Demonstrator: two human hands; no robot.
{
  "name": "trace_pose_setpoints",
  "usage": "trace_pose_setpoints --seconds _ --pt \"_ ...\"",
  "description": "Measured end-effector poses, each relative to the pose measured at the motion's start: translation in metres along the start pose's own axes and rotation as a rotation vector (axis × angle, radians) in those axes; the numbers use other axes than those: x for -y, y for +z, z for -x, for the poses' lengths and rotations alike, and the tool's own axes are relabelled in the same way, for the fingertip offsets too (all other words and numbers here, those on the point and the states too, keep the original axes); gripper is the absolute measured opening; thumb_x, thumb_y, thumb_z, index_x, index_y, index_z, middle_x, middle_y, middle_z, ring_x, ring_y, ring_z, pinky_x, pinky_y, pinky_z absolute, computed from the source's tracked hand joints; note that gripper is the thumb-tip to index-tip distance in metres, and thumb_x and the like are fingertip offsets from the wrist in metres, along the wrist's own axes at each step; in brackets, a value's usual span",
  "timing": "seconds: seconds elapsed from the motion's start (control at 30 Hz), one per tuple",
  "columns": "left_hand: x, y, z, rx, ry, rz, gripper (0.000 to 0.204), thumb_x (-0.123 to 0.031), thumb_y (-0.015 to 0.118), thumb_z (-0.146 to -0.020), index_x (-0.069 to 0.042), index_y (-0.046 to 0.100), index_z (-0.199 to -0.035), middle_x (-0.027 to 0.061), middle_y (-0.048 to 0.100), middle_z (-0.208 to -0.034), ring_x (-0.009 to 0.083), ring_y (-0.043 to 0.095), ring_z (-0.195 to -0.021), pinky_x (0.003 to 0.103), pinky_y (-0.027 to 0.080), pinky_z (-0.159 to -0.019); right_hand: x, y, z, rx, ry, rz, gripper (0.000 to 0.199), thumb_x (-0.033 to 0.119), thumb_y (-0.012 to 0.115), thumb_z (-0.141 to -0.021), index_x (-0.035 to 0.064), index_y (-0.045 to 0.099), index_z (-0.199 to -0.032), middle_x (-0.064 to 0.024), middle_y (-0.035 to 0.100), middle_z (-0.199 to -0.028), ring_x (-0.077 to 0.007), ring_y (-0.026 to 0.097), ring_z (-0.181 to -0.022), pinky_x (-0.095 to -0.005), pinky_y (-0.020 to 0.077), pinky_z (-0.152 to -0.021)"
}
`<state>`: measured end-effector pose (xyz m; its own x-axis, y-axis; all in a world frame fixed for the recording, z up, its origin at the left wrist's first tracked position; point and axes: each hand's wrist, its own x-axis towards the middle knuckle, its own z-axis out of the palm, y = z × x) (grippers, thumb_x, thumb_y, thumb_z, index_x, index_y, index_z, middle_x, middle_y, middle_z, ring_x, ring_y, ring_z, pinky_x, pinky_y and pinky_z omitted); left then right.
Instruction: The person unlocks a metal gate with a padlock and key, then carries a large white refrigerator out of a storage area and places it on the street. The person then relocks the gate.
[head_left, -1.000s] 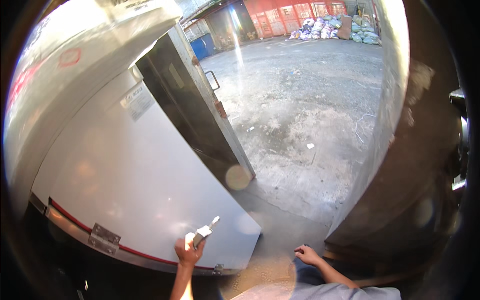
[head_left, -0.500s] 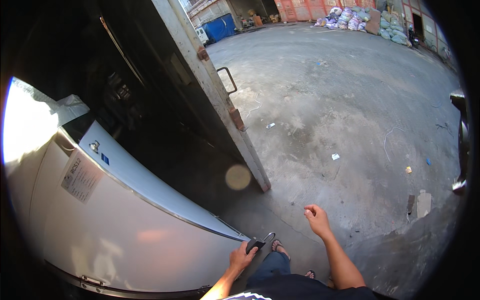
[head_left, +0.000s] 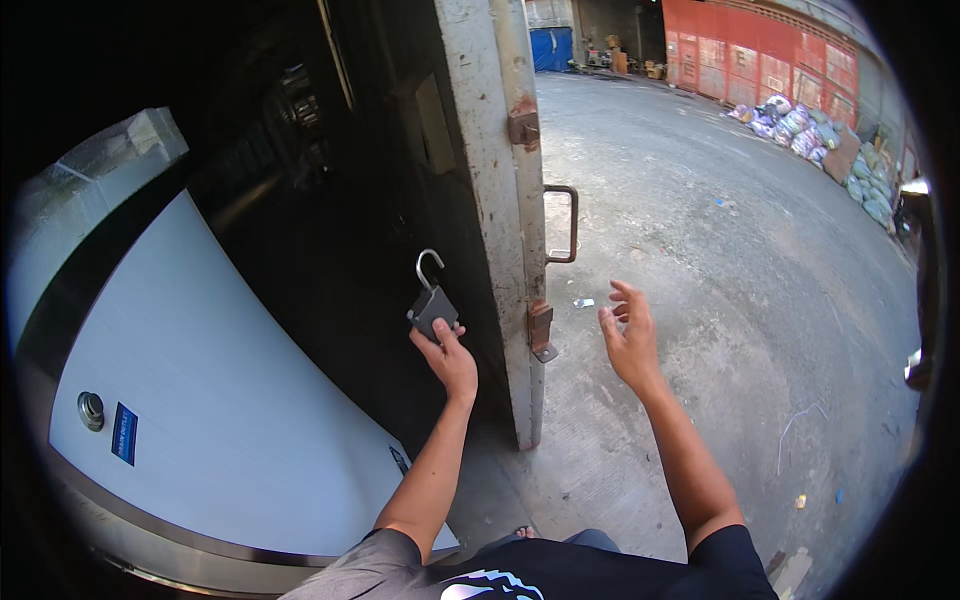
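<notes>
Gripped in my left hand (head_left: 447, 360) is a dark grey padlock (head_left: 434, 308), its silver shackle swung open and pointing up. It is held in front of the dark gap left of a heavy metal door (head_left: 492, 200). My right hand (head_left: 630, 335) is raised to the right of that door's edge, fingers apart and nothing in them. Nearest to it are a rusty latch bracket (head_left: 541, 330) and, higher up, a bent rod handle (head_left: 573, 225), neither of them touched.
A large white metal cabinet (head_left: 220, 400) with a round fitting stands at my left, close to my left arm. Beyond the door lies a concrete yard (head_left: 720, 330) with scattered litter. Stuffed sacks (head_left: 800, 130) are heaped by a red gate (head_left: 760, 60).
Both hands have risen and reach forward; the left carries the padlock up from beside the cabinet toward the door. My view has shifted closer to the door and its handle.
</notes>
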<state>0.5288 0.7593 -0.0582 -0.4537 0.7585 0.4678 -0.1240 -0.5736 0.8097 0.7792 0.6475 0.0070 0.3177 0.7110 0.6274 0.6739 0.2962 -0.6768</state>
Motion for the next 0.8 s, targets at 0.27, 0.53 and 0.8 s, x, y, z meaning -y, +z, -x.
trace_pose_setpoints --seconds 0.27,0.53,0.8 --pt "0.063 0.134 -0.046 -0.346 0.076 -0.163 0.045 -0.029 0.047 -0.111 0.007 0.043 -0.137 0.0236 0.056 -0.128 0.0307 0.054 -0.118 0.04 0.038 -0.106 -0.062 0.125 -0.179 -0.153 -0.165 -0.159 0.033 0.024 0.059 -0.106 0.0026 0.053 -0.131 -0.0123 0.061 -0.101 -0.0231 0.058 -0.08 -0.0375 0.0484 -0.074" --pt "0.091 0.149 -0.034 -0.777 0.022 -0.346 0.067 -0.042 0.043 -0.112 0.009 0.032 -0.154 0.0255 0.039 -0.155 0.0323 0.042 -0.14 0.039 0.032 -0.118 -0.099 0.13 -0.197 -0.034 -0.309 -0.601 0.015 0.005 0.067 -0.099 -0.0006 0.058 -0.11 -0.0011 0.051 -0.061 -0.0062 0.045 -0.05 -0.0271 0.0364 -0.047" --pt "0.073 0.187 -0.046 -0.743 0.054 -0.238 0.07 -0.044 0.037 -0.113 0.006 0.023 -0.159 0.0225 0.03 -0.162 0.0305 0.04 -0.142 0.042 0.033 -0.12 -0.115 0.128 -0.224 0.099 -0.373 -0.758 0.025 -0.003 0.073 -0.088 -0.0011 0.059 -0.109 -0.0096 0.063 -0.07 -0.0251 0.059 -0.051 -0.0366 0.0472 -0.05"
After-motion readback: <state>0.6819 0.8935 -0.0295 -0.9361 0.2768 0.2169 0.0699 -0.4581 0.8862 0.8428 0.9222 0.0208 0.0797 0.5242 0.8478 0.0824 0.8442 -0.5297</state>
